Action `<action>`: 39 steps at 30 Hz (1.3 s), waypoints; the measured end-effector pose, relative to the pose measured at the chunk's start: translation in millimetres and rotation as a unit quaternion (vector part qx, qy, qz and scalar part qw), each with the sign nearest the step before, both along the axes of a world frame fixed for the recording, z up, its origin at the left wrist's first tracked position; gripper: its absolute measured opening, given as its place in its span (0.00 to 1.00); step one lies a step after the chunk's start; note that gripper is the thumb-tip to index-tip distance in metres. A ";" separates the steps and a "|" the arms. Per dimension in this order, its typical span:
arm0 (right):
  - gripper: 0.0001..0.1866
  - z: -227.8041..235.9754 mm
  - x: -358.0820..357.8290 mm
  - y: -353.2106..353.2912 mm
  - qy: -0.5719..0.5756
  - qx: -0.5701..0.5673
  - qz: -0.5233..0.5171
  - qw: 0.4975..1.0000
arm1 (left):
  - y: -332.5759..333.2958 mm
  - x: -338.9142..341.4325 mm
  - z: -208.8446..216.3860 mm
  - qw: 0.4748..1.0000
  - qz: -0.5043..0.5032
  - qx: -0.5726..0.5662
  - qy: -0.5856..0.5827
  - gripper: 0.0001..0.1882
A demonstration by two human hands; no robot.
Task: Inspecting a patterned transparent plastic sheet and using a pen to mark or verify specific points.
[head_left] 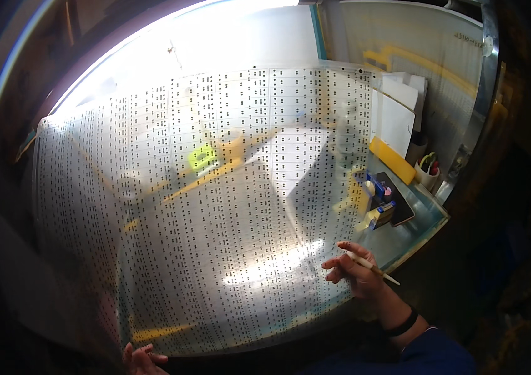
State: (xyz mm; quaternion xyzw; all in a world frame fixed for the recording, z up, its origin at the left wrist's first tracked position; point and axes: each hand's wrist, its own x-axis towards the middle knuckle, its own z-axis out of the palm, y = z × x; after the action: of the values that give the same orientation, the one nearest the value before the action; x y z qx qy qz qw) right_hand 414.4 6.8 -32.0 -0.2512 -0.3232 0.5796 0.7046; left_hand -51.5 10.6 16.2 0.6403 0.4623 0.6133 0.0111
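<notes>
A large, clear, glossy sheet [228, 206] printed with columns of small black dots and marks spreads over a lit table. Over its lower right edge is my right hand [359, 272], with a slim, pale, pen-like stick [378, 270] held across the fingers. The stick's tapered end points down and right, away from the sheet. At the sheet's lower left corner, my left hand [143, 359] shows only its fingers, which are apart with nothing visible in them. Whether they touch the edge is unclear.
Right of the sheet lie a dark phone-like slab [397, 197], small blue-and-white bottles or tubes [381, 215] and a yellow strip [392, 159]. A white cup [428, 178] holds scissors and pens. White papers [394, 112] lean behind. Bright light and reflections cover parts of the sheet.
</notes>
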 end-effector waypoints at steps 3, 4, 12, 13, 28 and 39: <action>0.19 -0.8 -2.1 1.1 0.004 -0.001 -0.009 1.000 | -1.1 -10.4 -2.4 0.997 -0.061 0.022 0.039 0.33; 0.19 -1.1 -1.9 1.7 0.004 -0.005 -0.015 1.000 | -0.3 -10.7 -3.4 0.997 -0.065 0.036 0.026 0.30; 0.20 14.1 -4.8 -2.0 -0.046 -0.046 -0.034 0.997 | -22.4 18.5 11.0 0.975 0.001 -0.056 -0.217 0.17; 0.20 16.6 -5.5 -1.4 -0.057 -0.058 -0.037 0.996 | -23.2 21.5 13.0 0.973 0.003 -0.063 -0.220 0.17; 0.25 25.1 -8.4 4.3 -0.128 -0.098 -0.043 0.986 | -21.7 24.8 15.8 0.970 -0.006 -0.071 -0.231 0.18; 0.25 27.2 -9.6 4.0 -0.126 -0.090 -0.040 0.987 | -18.2 28.5 19.3 0.967 0.012 -0.070 -0.243 0.18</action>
State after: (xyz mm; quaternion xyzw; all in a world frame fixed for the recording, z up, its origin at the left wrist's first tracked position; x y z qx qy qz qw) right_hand 404.8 10.8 -4.9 -0.3977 -0.3459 0.5415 0.6549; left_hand -23.1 -7.6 35.4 0.4643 0.4949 0.7168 0.1605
